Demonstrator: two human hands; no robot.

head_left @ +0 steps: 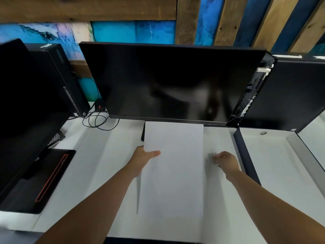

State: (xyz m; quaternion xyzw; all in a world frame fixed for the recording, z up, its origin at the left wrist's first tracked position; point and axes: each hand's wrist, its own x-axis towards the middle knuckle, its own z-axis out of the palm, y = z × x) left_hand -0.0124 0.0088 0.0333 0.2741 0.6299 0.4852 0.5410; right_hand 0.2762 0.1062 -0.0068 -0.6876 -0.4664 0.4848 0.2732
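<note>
White desk (pixel 98 164). Sheet (pixel 173 169) steadied, pinched by left hand (pixel 143 157); blurred shiny item (pixel 214 158) clasped by right hand (pixel 226 162), probably to be brought onto sheet.

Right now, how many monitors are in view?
2 monitors: one straight ahead behind the paper, one at far left. Others may be hidden off-frame.
</note>
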